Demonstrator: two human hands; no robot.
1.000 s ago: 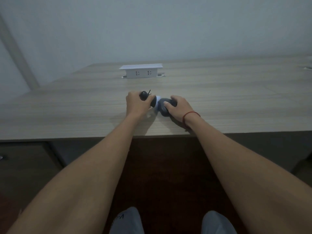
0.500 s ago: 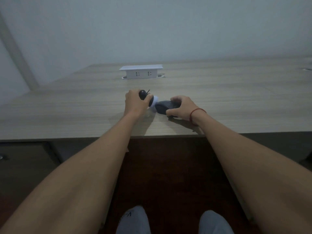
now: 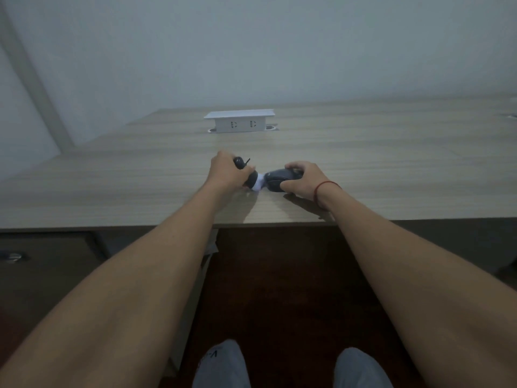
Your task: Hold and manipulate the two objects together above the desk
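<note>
Our left hand [image 3: 225, 175] grips a dark handle [image 3: 242, 167] and our right hand [image 3: 303, 179] wraps a dark grey cap [image 3: 277, 179], both low over the desk [image 3: 391, 163] near its front edge. A white neck [image 3: 259, 182] shows between them; we judge a straight, steady pull apart works best.

Open tabletop [image 3: 363, 163] is seen on every side of both hands; only a raised white socket box [image 3: 239, 121] stands beyond them.

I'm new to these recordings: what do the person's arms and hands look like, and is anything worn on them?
Both forearms are bare, with no sleeves in view. The left hand wears nothing. The right hand has a thin red string around its wrist. No gloves, rings or watch show.
</note>
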